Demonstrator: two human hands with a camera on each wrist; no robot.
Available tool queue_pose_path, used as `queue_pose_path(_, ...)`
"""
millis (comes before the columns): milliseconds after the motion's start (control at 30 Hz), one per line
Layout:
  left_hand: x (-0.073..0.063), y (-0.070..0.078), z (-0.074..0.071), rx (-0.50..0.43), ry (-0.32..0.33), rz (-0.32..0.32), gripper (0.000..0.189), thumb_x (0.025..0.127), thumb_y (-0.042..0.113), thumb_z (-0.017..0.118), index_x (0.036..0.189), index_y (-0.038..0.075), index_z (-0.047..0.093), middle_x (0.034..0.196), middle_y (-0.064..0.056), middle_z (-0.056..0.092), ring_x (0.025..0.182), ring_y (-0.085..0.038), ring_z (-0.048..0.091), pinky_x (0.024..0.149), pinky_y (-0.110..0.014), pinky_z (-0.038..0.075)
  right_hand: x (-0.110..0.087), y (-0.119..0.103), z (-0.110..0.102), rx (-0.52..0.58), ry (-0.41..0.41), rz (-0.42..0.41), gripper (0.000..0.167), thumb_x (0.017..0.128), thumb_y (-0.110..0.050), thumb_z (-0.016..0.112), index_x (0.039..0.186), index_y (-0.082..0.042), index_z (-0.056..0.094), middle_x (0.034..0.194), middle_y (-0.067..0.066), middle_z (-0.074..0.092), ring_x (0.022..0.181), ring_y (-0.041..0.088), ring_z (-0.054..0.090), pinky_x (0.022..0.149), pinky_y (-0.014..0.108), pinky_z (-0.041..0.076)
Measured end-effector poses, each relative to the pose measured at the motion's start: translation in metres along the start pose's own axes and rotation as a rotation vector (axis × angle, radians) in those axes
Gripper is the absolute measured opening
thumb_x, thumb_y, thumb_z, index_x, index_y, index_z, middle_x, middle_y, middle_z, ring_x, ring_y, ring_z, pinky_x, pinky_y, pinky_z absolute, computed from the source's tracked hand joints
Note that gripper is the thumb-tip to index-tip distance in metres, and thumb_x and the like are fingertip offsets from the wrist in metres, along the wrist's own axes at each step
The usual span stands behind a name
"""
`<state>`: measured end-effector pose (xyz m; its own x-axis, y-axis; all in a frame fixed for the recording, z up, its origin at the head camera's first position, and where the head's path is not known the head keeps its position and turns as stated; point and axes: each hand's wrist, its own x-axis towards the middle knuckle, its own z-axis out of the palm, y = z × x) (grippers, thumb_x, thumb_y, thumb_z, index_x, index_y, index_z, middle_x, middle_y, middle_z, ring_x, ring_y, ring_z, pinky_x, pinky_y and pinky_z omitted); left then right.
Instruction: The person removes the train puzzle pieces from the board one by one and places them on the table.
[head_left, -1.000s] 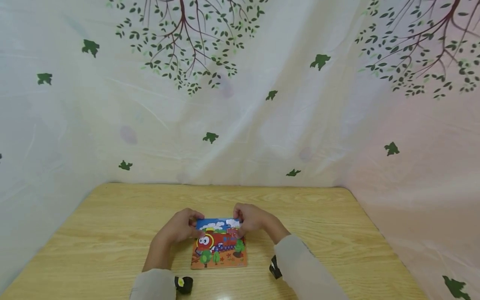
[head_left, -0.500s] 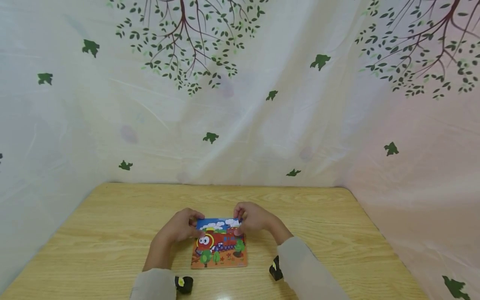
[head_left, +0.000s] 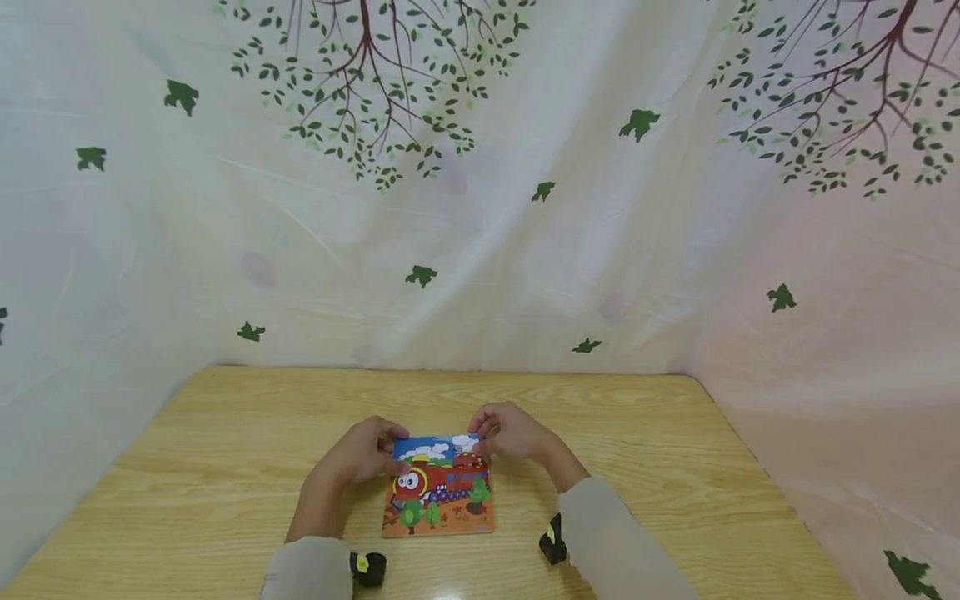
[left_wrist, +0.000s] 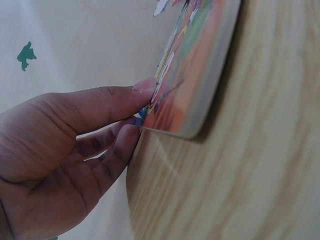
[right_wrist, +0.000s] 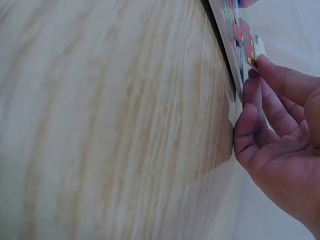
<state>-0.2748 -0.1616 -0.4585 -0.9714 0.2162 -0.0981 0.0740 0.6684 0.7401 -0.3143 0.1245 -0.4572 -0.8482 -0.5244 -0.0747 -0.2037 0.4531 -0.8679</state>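
Leaf-printed cloth point(head_left: 480, 250) is hanging behind the wooden table point(head_left: 187, 467), and the train puzzle board point(head_left: 442, 521) is lying on the table's near half. Your left hand point(head_left: 365, 450) is pinching the board's left edge by its far corner, thumb on top. Your right hand point(head_left: 513, 432) is pinching a piece point(right_wrist: 247, 40) at the far right, tilting it above the board. If you're pressing while that piece is slanting, its edge could be catching on its neighbours and bending; a slackening left grip could be letting the board skid.
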Motion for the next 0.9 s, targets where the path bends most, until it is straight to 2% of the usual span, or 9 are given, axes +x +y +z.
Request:
queue_pose_path(233,0.001,-0.001,0.0,-0.004,-0.001,-0.009,0.043,0.079,0.01,0.09,0.118,0.011,0.074,0.107,-0.003,0.066,0.097,-0.021,0.058,0.091,-0.047,0.051,-0.002,0.003,-0.001,-0.044,0.075,-0.025,0.016,0.092,0.003,0.069,0.106,-0.005,0.071,0.098,0.004,0.068,0.092,0.017,0.062,0.08,0.032,0.052)
queue_pose_path(433,0.001,-0.003,0.001,-0.01,0.004,-0.006,0.043,0.078,0.01,0.09,0.118,0.011,0.074,0.107,-0.003,0.066,0.098,-0.021,0.059,0.091,-0.047,0.051,-0.008,0.007,-0.011,-0.039,0.123,-0.013,0.017,0.094,0.0,0.068,0.109,-0.006,0.071,0.102,0.005,0.068,0.097,0.019,0.062,0.079,0.033,0.051)
queue_pose_path(633,0.0,-0.004,0.0,-0.017,0.001,-0.005,0.043,0.078,0.01,0.09,0.118,0.01,0.074,0.106,-0.003,0.065,0.097,-0.021,0.059,0.091,-0.047,0.051,-0.014,0.015,-0.029,-0.044,0.142,-0.017,0.017,0.096,-0.002,0.066,0.112,-0.006,0.071,0.105,0.007,0.068,0.098,0.021,0.062,0.076,0.033,0.052)
queue_pose_path(900,0.002,-0.004,-0.001,-0.03,0.002,-0.018,0.042,0.08,0.01,0.089,0.119,0.011,0.074,0.107,-0.004,0.064,0.099,-0.023,0.058,0.092,-0.047,0.05,-0.025,0.03,-0.065,-0.035,0.174,0.005,0.018,0.099,-0.002,0.064,0.116,-0.001,0.068,0.107,0.012,0.065,0.096,0.022,0.06,0.077,0.032,0.053)
